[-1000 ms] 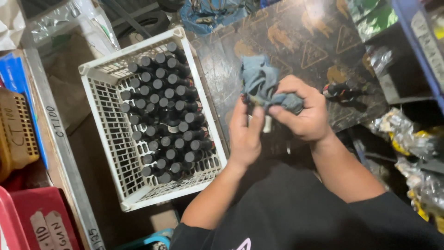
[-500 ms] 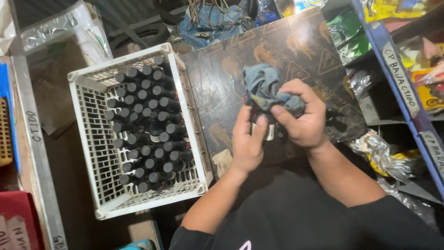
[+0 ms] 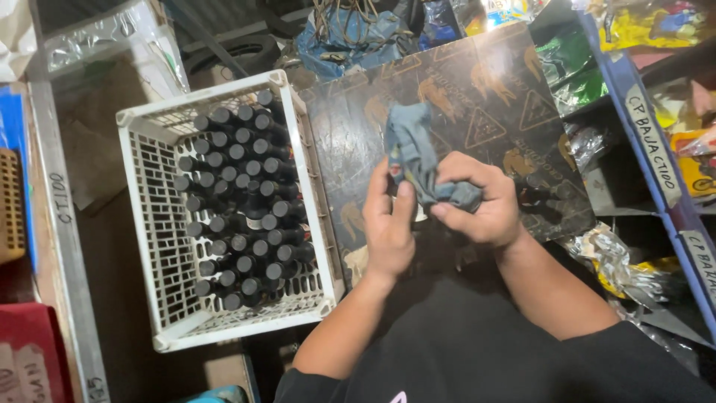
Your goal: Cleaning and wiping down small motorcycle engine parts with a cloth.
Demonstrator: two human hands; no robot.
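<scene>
My right hand (image 3: 481, 205) is closed around a grey-blue rag (image 3: 416, 149) whose loose end sticks up over a dark printed board (image 3: 477, 97). My left hand (image 3: 389, 224) is pressed against the rag from the left, fingers curled round something small and pale that is mostly hidden between both hands. A white plastic crate (image 3: 168, 239) stands just left of my left hand, packed with several small black-capped bottles (image 3: 246, 216) in rows.
A blue shelf edge (image 3: 656, 149) with packaged goods runs down the right side. Crumpled clear plastic bags (image 3: 611, 257) lie below the board. A blue bag (image 3: 350, 41) lies at the top. A metal rail (image 3: 63, 246) and a red box (image 3: 30, 358) lie at the left.
The view has shifted, so the crate and hands sit lower and more central. Both hands stay together on the rag, which now stands more upright above the fingers.
</scene>
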